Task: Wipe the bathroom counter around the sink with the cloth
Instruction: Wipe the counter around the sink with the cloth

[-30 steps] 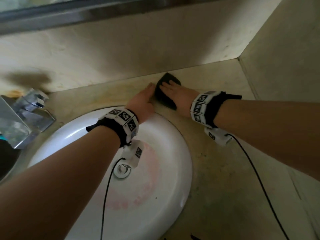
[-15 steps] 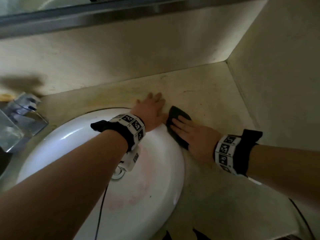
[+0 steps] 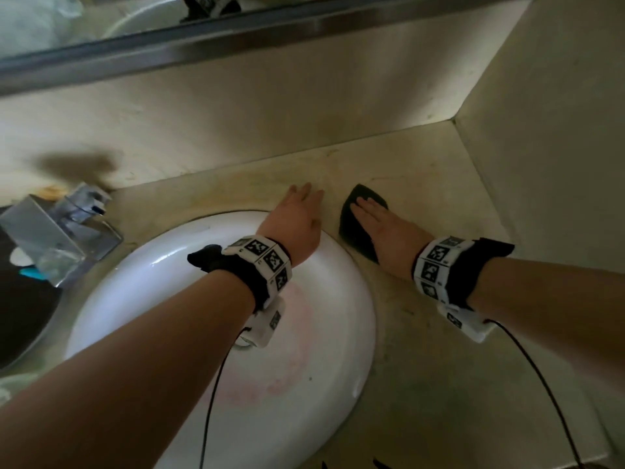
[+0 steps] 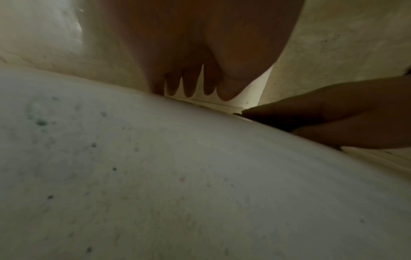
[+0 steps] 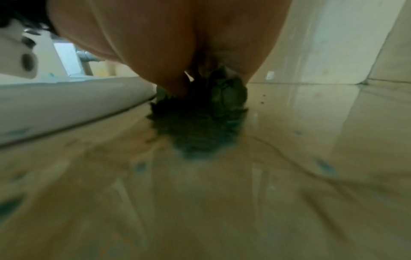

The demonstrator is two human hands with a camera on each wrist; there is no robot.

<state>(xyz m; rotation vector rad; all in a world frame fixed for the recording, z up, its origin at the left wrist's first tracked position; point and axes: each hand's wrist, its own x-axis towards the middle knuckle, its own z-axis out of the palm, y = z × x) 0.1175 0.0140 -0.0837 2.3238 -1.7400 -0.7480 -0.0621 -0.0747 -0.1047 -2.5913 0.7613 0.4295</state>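
Dark cloth [image 3: 351,221]: flat on beige tabletop [image 3: 422,184], just right of white sink [image 3: 189,265] rim; partly hidden under right hand [image 3: 385,228], fingers [image 3: 368,208] straight, pressing it. Left hand [image 3: 297,218]: fingers extended, flat on tabletop at rim, holding nothing. Chrome faucet [image 3: 64,228]: cut off at left edge. Wristband markers: patterned squares, no legible writing. Right wrist view blurred.

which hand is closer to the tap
Left. The left hand lies flat across the sink rim and counter, on the tap's side. The right hand presses the cloth farther away, toward the corner.
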